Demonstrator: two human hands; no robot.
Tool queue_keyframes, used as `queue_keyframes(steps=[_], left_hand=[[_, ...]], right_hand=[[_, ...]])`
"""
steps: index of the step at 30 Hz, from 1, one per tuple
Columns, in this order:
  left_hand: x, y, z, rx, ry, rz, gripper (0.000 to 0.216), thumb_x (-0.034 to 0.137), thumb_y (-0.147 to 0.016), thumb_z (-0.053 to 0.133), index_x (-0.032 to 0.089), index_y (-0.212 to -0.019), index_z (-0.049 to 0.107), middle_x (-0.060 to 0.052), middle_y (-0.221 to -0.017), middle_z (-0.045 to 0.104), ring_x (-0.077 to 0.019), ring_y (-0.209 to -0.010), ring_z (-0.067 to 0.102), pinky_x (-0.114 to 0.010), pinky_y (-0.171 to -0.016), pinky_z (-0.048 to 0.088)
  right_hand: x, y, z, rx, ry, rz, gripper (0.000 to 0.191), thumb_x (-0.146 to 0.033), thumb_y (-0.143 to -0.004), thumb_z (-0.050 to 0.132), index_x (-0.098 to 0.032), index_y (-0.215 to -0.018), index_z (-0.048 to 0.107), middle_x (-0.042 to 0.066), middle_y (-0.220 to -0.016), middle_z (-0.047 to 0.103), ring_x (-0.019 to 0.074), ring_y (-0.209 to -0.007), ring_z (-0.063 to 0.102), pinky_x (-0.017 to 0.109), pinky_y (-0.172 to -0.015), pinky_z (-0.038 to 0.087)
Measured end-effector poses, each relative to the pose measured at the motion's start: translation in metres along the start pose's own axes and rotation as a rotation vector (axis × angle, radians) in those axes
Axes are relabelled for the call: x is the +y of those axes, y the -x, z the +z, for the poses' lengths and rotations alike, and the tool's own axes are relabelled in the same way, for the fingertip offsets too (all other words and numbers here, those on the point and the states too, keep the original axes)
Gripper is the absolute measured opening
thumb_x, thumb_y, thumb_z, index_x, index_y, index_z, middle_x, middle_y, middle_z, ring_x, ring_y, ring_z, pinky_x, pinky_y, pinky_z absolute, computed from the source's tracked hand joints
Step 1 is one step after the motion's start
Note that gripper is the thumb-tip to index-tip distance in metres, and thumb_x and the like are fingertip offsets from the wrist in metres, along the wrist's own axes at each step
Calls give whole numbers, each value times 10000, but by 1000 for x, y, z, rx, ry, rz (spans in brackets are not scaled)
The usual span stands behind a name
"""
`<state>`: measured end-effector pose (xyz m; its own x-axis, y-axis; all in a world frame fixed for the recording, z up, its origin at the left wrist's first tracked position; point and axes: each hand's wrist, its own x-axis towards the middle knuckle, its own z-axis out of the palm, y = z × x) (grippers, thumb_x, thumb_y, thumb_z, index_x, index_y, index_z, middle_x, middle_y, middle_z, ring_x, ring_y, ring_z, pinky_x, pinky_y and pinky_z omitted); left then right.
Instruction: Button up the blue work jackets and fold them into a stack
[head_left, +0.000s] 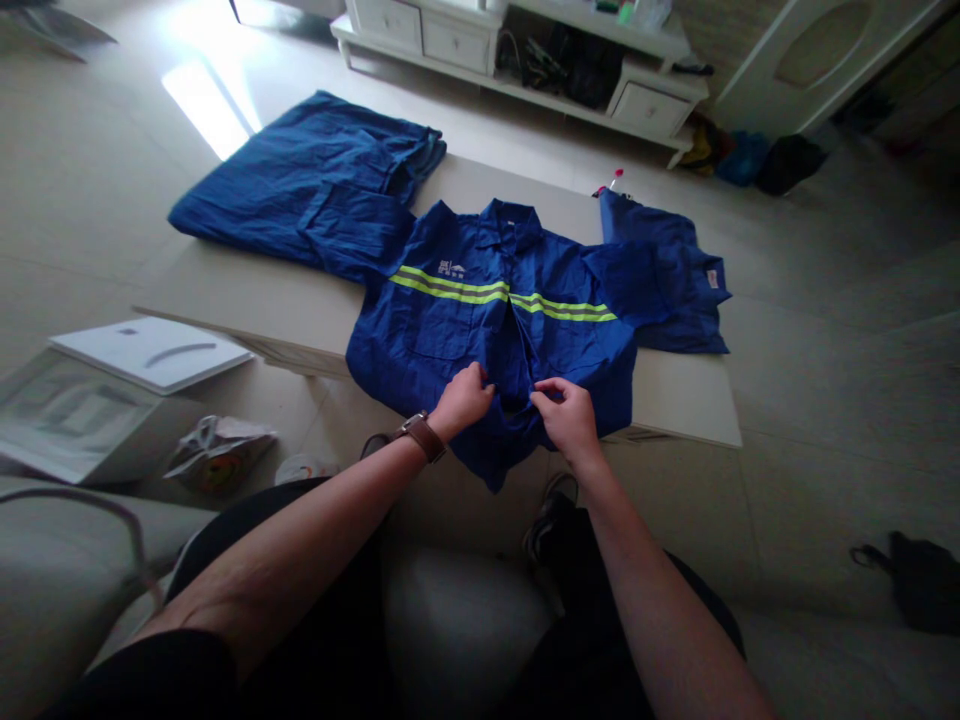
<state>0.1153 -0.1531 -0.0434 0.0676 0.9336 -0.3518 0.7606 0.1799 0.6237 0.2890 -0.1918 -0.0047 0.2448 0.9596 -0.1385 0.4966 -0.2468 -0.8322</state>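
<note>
At the table's point(300, 310) near edge, our left hand point(466, 398) and right hand point(566, 412) pinch the work shirt point(442, 340); its chest logo point(452, 268) is illegible.

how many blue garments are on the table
3: a folded garment at far left, the striped shirt in the middle, held by the left hand and right hand, a third garment at right; others may hide beneath.
</note>
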Motion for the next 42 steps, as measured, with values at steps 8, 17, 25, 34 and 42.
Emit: queue_keyframes(steps=[8, 17, 25, 34, 42], left_hand=[[0, -3, 10, -67, -131, -90, 347, 550, -924, 593, 221, -1014, 657, -125, -1129, 748, -305, -1049, 712, -367, -855, 528], [-7, -11, 8, -95, -162, -74, 204, 364, -880, 619, 209, -974, 713, -115, -1063, 769, -274, -991, 721, -322, -803, 527], [7, -2, -12, -61, -60, 199, 141, 265, -957, 554, 185, -903, 656, -78, -885, 728, -205, -823, 666, -304, -759, 497], [20, 23, -24, 25, -139, 433, 143, 225, -1024, 446, 187, -998, 581, -98, -1015, 659, -218, -876, 650, -334, -804, 490], [24, 27, -28, 45, -183, 458, 155, 225, -1041, 408, 198, -1056, 559, -99, -1080, 640, -207, -846, 667, -314, -736, 474]], right_hand=[[-1, 1, 0, -67, -62, 33, 297, -399, -657, 689, -163, -820, 766, 33, -676, 685, 175, -624, 563, 286, -609, 422], [-7, 2, -2, -76, -64, 35, 270, -385, -656, 679, -169, -799, 757, 24, -670, 681, 165, -613, 556, 286, -610, 423], [-3, 2, 2, -74, -83, 33, 287, -396, -664, 700, -173, -832, 765, 27, -685, 693, 163, -605, 546, 285, -600, 419], [3, -2, 15, -40, -317, 67, 343, -413, -626, 738, -159, -852, 779, 55, -797, 751, 187, -735, 631, 309, -729, 498], [7, -1, 17, -50, -291, 64, 401, -471, -641, 759, -157, -889, 769, 58, -831, 752, 195, -772, 647, 321, -762, 506]])
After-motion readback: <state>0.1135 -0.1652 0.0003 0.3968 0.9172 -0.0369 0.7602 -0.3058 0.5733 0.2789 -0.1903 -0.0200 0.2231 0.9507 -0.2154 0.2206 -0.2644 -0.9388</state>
